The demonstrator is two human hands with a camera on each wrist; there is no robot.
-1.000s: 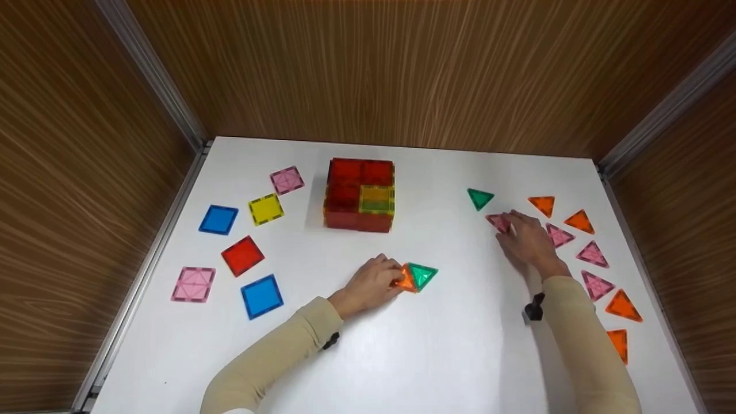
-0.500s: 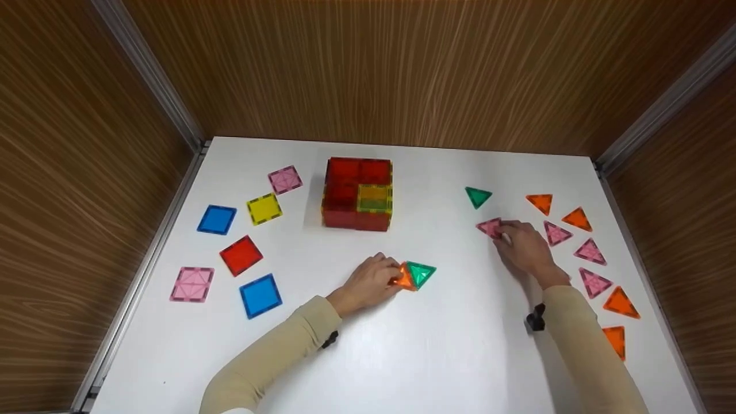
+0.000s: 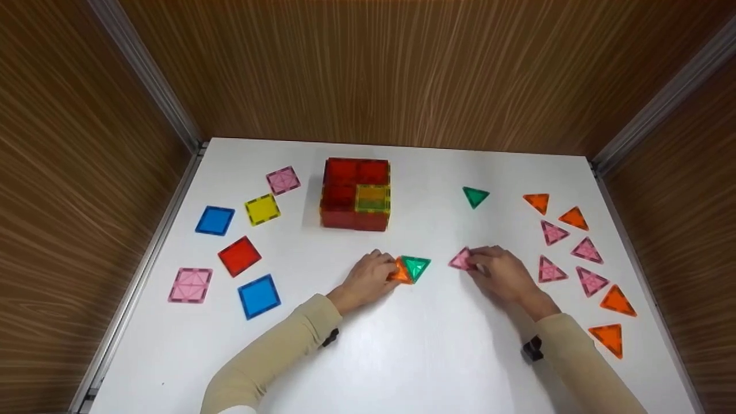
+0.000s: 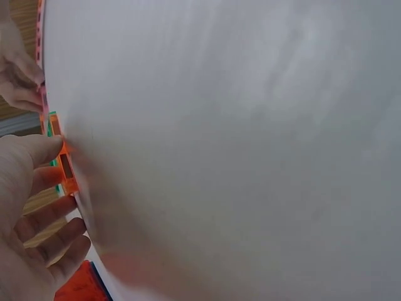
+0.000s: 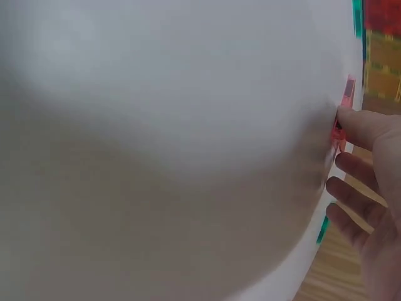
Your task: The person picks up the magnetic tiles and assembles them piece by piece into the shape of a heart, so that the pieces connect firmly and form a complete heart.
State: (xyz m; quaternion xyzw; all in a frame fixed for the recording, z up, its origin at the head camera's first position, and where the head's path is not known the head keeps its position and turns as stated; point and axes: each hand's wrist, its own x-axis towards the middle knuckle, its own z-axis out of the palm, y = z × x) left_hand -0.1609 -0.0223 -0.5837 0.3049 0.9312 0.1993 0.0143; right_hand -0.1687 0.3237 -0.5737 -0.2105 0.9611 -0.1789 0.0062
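My left hand (image 3: 368, 280) pinches an orange translucent triangle tile (image 4: 67, 169) between thumb and fingers, low over the white table. Edge to edge with that tile is a green triangle tile (image 3: 415, 268), on its right in the head view. My right hand (image 3: 503, 275) pinches a pink triangle tile (image 3: 461, 259) by its right side, a short gap to the right of the green one. In the right wrist view, thumb and forefinger grip this pink tile (image 5: 348, 92), while the other fingers are spread loosely.
A red box of square tiles (image 3: 340, 195) with a yellow tile (image 3: 374, 198) at one corner stands behind. Loose squares, such as a red square (image 3: 240, 256), lie left. Right are pink triangles (image 3: 586, 250), orange triangles (image 3: 618, 301) and another green triangle (image 3: 475, 196). Wood-grain walls enclose the table.
My right hand has drawn the pink triangle toward the left and nearer the front, close to the joined tiles. My left hand has shifted only slightly, still holding the orange triangle.
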